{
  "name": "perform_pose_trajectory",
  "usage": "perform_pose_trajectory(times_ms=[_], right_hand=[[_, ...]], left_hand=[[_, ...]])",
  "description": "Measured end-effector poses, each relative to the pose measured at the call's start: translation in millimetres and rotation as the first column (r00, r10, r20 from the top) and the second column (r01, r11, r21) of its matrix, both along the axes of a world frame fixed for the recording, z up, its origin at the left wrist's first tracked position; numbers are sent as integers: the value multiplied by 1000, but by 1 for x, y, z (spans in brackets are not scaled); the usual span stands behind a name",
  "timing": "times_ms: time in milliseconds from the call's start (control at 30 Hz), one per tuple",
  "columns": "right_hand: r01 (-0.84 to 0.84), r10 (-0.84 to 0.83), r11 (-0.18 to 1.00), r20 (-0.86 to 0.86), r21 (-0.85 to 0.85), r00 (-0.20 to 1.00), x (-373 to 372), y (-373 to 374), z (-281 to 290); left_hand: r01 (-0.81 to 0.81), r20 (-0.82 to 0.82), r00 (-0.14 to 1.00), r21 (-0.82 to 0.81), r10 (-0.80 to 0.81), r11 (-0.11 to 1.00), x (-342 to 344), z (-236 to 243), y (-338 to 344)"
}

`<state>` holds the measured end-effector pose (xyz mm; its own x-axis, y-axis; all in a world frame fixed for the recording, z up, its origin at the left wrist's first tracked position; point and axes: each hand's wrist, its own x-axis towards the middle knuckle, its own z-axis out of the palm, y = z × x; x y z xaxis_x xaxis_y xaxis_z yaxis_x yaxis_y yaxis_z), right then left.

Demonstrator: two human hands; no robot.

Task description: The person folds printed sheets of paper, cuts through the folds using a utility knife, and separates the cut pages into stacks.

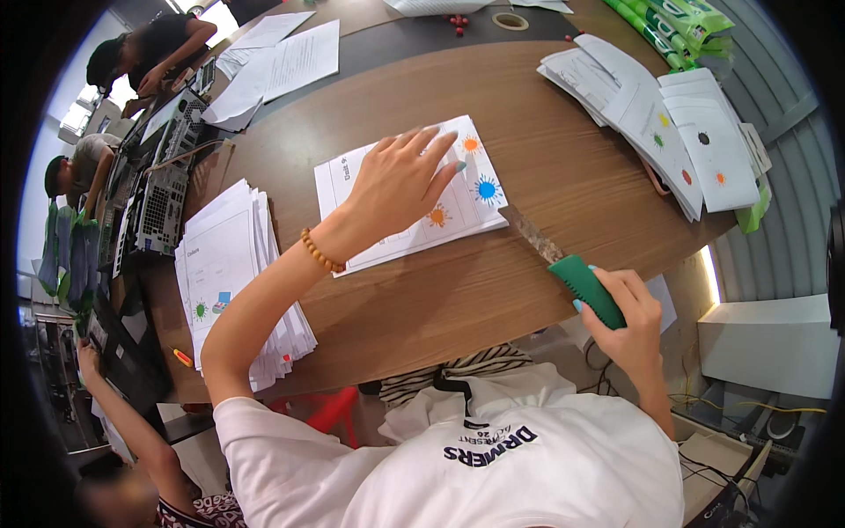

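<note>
My left hand (400, 180) lies flat on a white printed sheet (356, 255), fingers stretched out and holding nothing. Orange and blue sunburst shapes are printed along the right side of that sheet. My right hand (629, 317) is closed round the green handle of a knife (585, 286) with a stained, rusty-looking blade. The blade points up and left, and its tip is at the lower right corner of the sheet; whether it touches the paper, I cannot tell.
A stack of printed papers (231, 238) lies left of the sheet, near an orange-yellow pen-like object (182, 357). More papers (704, 167), green packages (695, 35) and a tape roll (510, 21) are farther off. Computer cases (163, 207) and other people are at the left.
</note>
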<state>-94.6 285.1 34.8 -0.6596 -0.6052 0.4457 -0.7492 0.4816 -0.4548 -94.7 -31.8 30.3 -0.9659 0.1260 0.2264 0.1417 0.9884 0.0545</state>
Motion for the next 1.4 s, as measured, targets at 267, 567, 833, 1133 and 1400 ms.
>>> perform_pose_trajectory(times_ms=[267, 567, 833, 1133, 1400], right_hand=[[23, -21, 998, -37, 60, 999, 20, 7, -9], [56, -49, 994, -79, 89, 996, 15, -7, -15], [69, -58, 994, -124, 90, 991, -10, -42, -23], [174, -141, 978, -247, 116, 959, -135, -94, -21], [-27, 25, 1000, 118, 13, 993, -20, 2, 14]], left_hand=[[52, 29, 998, 0, -52, 999, -3, -33, 10], [95, -82, 992, 41, -92, 995, 0, -44, 11], [88, -46, 995, 30, -87, 996, 4, -50, 7], [138, -45, 990, 68, -135, 988, 0, -44, 18], [-43, 16, 999, 76, 42, 996, 2, -52, 4]])
